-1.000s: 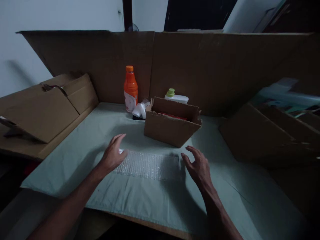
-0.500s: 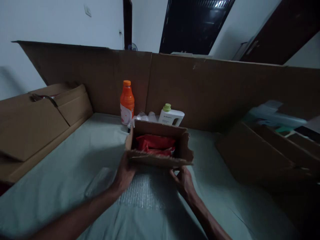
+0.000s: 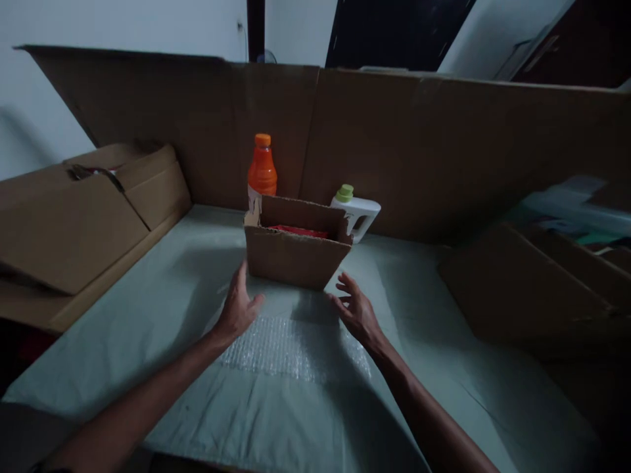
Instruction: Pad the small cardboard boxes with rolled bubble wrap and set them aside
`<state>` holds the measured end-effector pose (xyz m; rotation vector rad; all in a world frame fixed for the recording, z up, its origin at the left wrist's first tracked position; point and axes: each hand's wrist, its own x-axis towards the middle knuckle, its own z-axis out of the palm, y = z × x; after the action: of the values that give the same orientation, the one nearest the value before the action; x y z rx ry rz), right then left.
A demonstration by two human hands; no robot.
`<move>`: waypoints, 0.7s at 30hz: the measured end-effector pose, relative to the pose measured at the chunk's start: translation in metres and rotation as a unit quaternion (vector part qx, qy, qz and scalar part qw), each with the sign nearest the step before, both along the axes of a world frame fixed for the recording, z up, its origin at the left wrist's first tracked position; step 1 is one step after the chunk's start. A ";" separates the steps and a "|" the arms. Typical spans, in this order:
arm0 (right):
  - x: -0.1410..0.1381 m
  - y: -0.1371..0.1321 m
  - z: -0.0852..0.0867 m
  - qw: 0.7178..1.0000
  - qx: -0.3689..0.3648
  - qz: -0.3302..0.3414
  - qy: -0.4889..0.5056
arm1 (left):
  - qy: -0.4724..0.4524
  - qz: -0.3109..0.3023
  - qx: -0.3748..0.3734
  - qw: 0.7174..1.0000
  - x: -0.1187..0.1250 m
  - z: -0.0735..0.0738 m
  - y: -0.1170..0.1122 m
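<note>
An open cardboard box [image 3: 290, 256] stands upright on the pale green cloth, and the top of a red packet [image 3: 300, 230] shows inside it. At the box's front left corner is my left hand [image 3: 238, 305], fingers stretched out and thumb apart. My right hand [image 3: 355, 309] hovers off the front right corner with its fingers spread, holding nothing. A sheet of bubble wrap [image 3: 290, 348] lies flat on the cloth between my forearms. Behind the box are an orange bottle [image 3: 263, 171], partly hidden, and a white jug with a green cap [image 3: 367, 210].
A large cardboard box [image 3: 73, 223] with folded flaps sits at the left. At the right, another open box [image 3: 517, 282] holds blurred plastic things. A tall cardboard panel [image 3: 384, 144] runs along the back of the cloth-covered table [image 3: 409, 387].
The box was tilted towards me in both hands; now it stands upright, farther back on the cloth. Both hands have let go of it and opened. The view has tipped down slightly.
</note>
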<state>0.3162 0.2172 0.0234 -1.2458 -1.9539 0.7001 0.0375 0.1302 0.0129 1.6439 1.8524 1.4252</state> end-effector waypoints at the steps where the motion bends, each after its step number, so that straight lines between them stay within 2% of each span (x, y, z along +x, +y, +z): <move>1: 0.003 -0.014 -0.002 0.999 0.029 -0.003 -0.032 | 0.046 -0.010 -0.004 0.999 0.004 -0.002 -0.015; 3: 0.000 -0.045 -0.005 0.990 0.082 0.023 -0.110 | 0.137 -0.055 -0.017 0.989 0.017 -0.005 -0.044; 6: -0.019 -0.085 -0.007 0.959 0.108 0.144 -0.218 | 0.241 -0.149 -0.077 0.956 0.033 -0.009 -0.078; 8: -0.020 -0.098 -0.009 0.934 0.111 0.210 -0.266 | 0.291 -0.191 -0.119 0.930 0.030 -0.013 -0.092; 10: -0.002 -0.101 -0.013 0.925 0.120 0.209 -0.293 | 0.317 -0.195 -0.142 0.917 0.013 -0.017 -0.103; 13: 0.046 -0.090 -0.017 0.937 0.137 0.108 -0.302 | 0.300 -0.160 -0.144 0.929 -0.025 -0.018 -0.114; 15: 0.068 -0.078 -0.014 0.949 0.148 0.035 -0.277 | 0.251 -0.125 -0.123 0.952 -0.043 -0.012 -0.108; 17: 0.068 -0.063 -0.004 0.965 0.151 -0.008 -0.215 | 0.169 -0.080 -0.088 0.978 -0.052 0.000 -0.083; 19: 0.047 -0.043 0.013 0.983 0.130 -0.029 -0.125 | 0.055 -0.040 -0.057 0.996 -0.051 0.017 -0.042; 21: 0.017 -0.017 0.030 0.995 0.086 -0.043 -0.036 | -0.089 -0.021 -0.040 0.995 -0.044 0.033 0.006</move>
<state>0.3330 0.1999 0.0532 -1.2553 -1.9610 0.4387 -0.0065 0.1364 0.0455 1.4591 1.7431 1.4114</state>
